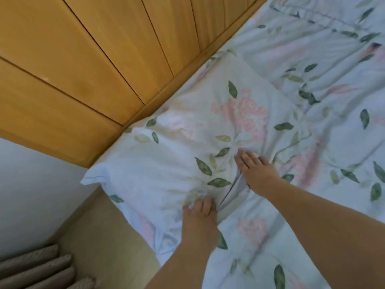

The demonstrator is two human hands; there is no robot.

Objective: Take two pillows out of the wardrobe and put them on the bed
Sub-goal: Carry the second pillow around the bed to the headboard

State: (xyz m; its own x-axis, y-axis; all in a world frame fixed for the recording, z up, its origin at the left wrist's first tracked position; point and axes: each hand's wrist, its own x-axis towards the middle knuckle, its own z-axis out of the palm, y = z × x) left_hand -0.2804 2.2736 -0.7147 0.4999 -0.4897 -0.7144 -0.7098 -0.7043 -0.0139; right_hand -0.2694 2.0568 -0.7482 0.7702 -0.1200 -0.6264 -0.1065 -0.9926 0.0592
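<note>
1 pillow [183, 147] is seen on the bed [333, 84], by the wooden headboard [87, 65]. left hand [200, 217] bunches its cover; right hand [256, 172] lies flat, holding nothing. corners are best smoothed outward.

A pillow [187, 142] lies on the bed [333, 101], at the corner beside the headboard [104, 49]. The headboard runs along the pillow's far edge; a wall [31, 184] stands left of the pillow. Bedding spreads right of the pillow and in front of it. The left hand [200, 222] rests on the pillow's near edge, the right hand [256, 172] on its right part.
</note>
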